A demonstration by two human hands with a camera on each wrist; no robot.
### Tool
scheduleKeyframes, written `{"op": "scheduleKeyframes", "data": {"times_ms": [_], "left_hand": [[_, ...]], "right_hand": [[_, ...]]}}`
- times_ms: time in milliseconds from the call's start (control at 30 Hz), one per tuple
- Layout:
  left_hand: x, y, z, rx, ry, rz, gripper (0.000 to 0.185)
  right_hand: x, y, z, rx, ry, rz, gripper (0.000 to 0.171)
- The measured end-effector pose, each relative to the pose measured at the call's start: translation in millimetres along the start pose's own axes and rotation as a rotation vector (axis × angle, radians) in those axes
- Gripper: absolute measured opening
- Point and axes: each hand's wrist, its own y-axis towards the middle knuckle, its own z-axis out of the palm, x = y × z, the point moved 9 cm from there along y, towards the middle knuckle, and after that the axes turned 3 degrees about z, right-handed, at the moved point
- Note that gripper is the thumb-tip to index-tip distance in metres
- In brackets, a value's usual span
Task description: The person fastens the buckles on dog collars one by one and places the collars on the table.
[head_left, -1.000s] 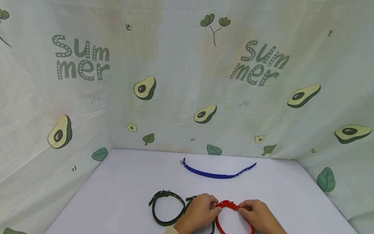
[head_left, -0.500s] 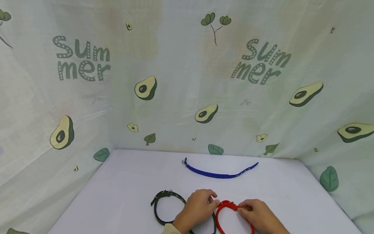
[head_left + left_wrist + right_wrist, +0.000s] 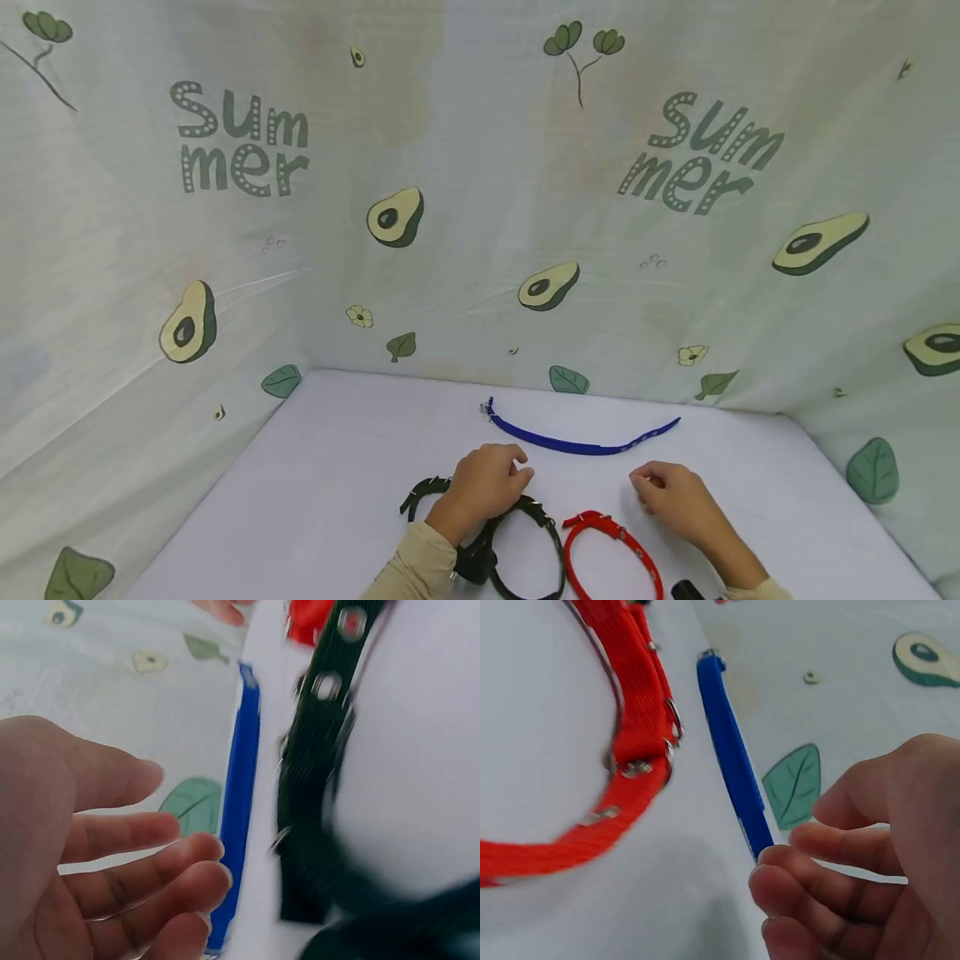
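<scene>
Looking down from the head view, we see both hands raised just above the white desk [image 3: 315, 467], each empty. The left hand [image 3: 483, 482] hangs over the near black collar [image 3: 525, 542], fingers loosely curled and gripping nothing; the left wrist view shows the left hand's fingers [image 3: 142, 862] relaxed and parted, with the blue collar [image 3: 238, 795] and a black collar strap [image 3: 315, 787] beyond them. The right hand [image 3: 675, 493] hovers a little right of the red collar [image 3: 611, 550], clear of it, its fingers softly bent around nothing. In the right wrist view those fingers [image 3: 817, 885] sit near the end of the blue strap, though we cannot tell whether they touch it, and the red loop [image 3: 622, 750] lies to their left.

The blue collar [image 3: 581, 433] lies unbuckled in a shallow curve on the desk, just beyond both hands and between them, its metal buckle at the left end. The red collar is buckled into a loop close to the near edge. A second black collar [image 3: 423, 492] peeks out left of the left hand, mostly hidden by the hand and sleeve.

Around the desk hangs a pale cloth backdrop [image 3: 480, 208] printed with avocados, leaves and the word "Summer".
</scene>
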Motion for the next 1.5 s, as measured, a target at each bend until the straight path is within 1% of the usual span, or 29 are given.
{"op": "scheduleKeyframes", "data": {"times_ms": [100,200,267,367,467,600,700,800,933,1067,1267,1500], "left_hand": [[6.7,11.0,-4.5,-0.010,0.078,-0.005,0.023],[17.6,21.6,-4.1,-0.001,0.115,-0.038,0.022],[24.6,28.6,-2.3,0.014,0.122,-0.058,0.022],[30.1,37.7,-1.6,0.026,0.110,-0.069,0.021],[34.0,45.1,-2.6,0.022,0.121,-0.086,0.021],[41.5,53.2,-0.2,0.023,0.137,-0.126,0.027],[46.5,57.2,2.4,0.023,0.131,-0.158,0.032],[49.5,59.6,4.6,0.039,0.148,-0.189,0.032],[47.7,63.2,8.3,0.073,0.162,-0.193,0.031],[46.3,68.0,10.0,0.078,0.160,-0.186,0.029],[49.3,76.1,11.0,0.086,0.168,-0.209,0.030],[56.2,79.2,14.7,0.097,0.145,-0.232,0.020]], "right_hand": [[0,15,-8,-0.042,-0.004,-0.020,0.027],[-2,30,-15,-0.080,-0.032,-0.024,0.036],[-5,39,-19,-0.096,-0.039,-0.013,0.042],[-12,49,-25,-0.125,-0.051,0.002,0.044],[-23,58,-26,-0.125,-0.021,0.025,0.044],[-37,68,-23,-0.122,0.071,0.085,0.043],[-43,74,-25,-0.154,0.116,0.101,0.044],[-46,77,-26,-0.169,0.105,0.097,0.044],[-48,76,-27,-0.174,0.073,0.093,0.042],[-46,76,-30,-0.174,0.051,0.087,0.040],[-41,79,-32,-0.171,0.016,0.091,0.038],[-43,75,-29,-0.206,-0.006,0.088,0.027]]}}
